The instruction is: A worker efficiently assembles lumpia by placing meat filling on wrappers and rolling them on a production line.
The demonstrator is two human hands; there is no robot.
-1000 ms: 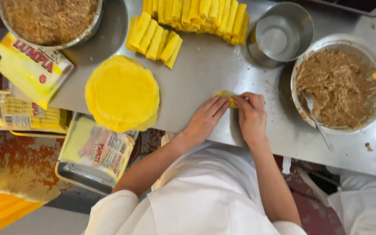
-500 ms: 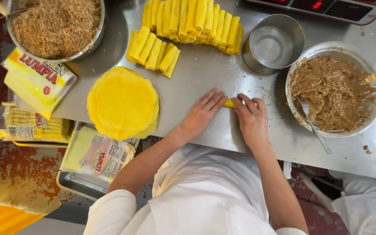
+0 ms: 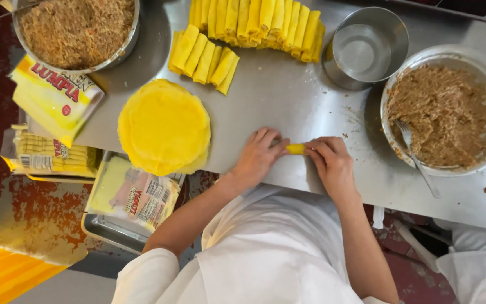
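Left hand [image 3: 257, 157] and right hand [image 3: 333, 163] palms down, side by side, fingers curled, forearms converging

Yellow-and-white flat wrapper packet [image 3: 54, 98] laid at table's left edge below metal bowl. Second packet [image 3: 49, 155] seen beneath it. Third, clear-fronted packet [image 3: 136, 194] set in metal tray [image 3: 108, 233] lower down.

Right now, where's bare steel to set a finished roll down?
Freest patch: bare table between the wrapper stack, the short row of rolls, the metal cup and the hands. Left hand and right hand cover the roll. The filling bowl crowds the cup side.
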